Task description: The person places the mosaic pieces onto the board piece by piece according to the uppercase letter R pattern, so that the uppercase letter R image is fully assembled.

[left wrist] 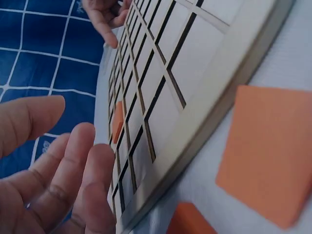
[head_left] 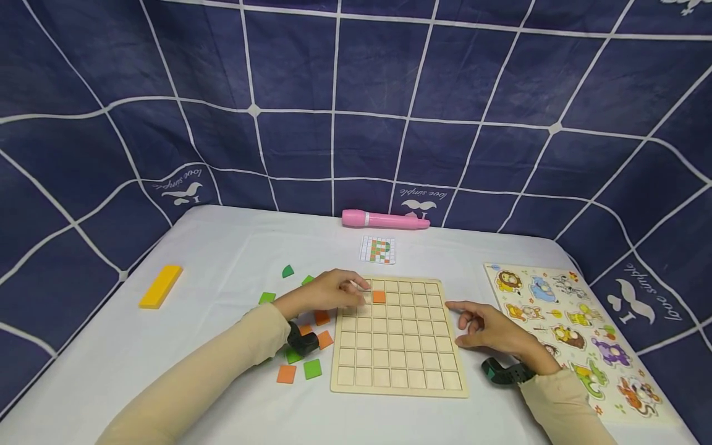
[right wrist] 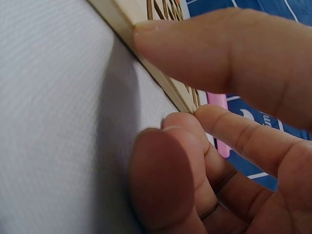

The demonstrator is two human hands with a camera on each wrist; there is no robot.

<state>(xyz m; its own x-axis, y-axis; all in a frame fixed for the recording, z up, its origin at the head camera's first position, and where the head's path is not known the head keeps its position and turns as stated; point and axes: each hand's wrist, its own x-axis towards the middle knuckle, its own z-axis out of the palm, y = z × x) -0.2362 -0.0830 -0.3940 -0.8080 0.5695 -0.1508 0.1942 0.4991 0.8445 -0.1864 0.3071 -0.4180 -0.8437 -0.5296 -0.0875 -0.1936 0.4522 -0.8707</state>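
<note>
At the near left, an orange tile (head_left: 286, 374) and a green tile (head_left: 313, 369) lay flat on the white cloth (head_left: 222, 383), just off the near-left part of the board (head_left: 389, 358). More loose tiles (head_left: 325, 339) were scattered under and beside the left wrist, perhaps kept on that side because the left hand could reach them easily. The board lay flat in the middle, squarely before the person, so both hands had room to reach it

At its right edge, the right hand (head_left: 489, 327) set thumb and forefinger apart against the wood, the other fingers curled in; it gripped nothing, and the touch seemed meant to steady the board. Further right lay the animal puzzle (head_left: 584, 353), seemingly put aside to leave the middle for the board

The left hand (head_left: 328, 289) hung over the far-left part of the board, thumb and fingers parted, with nothing between them. Just right of it, one orange square (head_left: 379, 297) sat in the second row from the far side, third column from the left

Farther off, the card (head_left: 378, 250) lay beyond the board, probably to be seen past both hands, with the pink pen (head_left: 385, 220) behind it
</note>
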